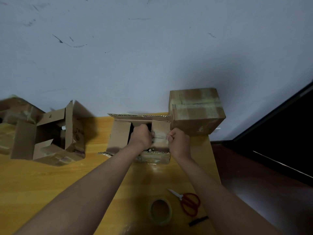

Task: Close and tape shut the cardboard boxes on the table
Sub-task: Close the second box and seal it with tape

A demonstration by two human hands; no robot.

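An open cardboard box (118,134) stands in the middle of the wooden table (50,177), its long flaps spread toward the wall and toward me. Both my hands are over its opening. My left hand (141,135) and my right hand (177,141) each pinch an end of a strip of clear tape (160,137) stretched across the right inner flap (160,131). The left inner flap stands half raised. A roll of clear tape (160,211) lies near the front edge.
A taped-shut box (196,111) sits at the back right against the wall. Another open box (50,133) with flaps up is at the left, with more cardboard beyond it. Red-handled scissors (188,200) and a small black strip (198,221) lie beside the roll. The table's right edge drops to dark floor.
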